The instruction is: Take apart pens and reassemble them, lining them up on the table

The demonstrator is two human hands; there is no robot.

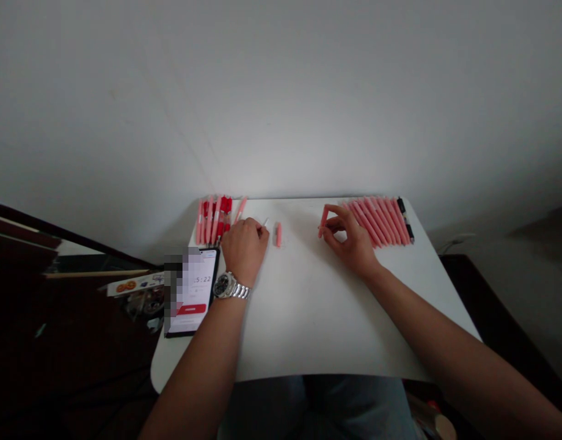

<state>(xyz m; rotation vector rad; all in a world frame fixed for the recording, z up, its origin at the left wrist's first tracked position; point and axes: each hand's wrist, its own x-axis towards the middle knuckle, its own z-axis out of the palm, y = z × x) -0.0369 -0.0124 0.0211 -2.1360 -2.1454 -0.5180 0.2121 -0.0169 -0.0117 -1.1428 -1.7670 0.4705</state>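
A white surface point(308, 324) fills the middle and bottom of the frame. A big phone point(203, 287) lies on it at the left. A row of pink pens point(377, 223) lies right of the middle. The right hand point(352, 244) is next to that row, its thumb and first finger curled in a ring, their tips holding a short pink tube point(324, 222). The left hand point(247, 244), left of the middle, pinches a thin pale stick point(266, 222); its other fingers are hard to see. Another pink piece point(278, 234) lies between the hands. The tube looks light, stiff and maybe slippery, so its middle seems best to hold. The stick may bend, so a soft pinch suits it.
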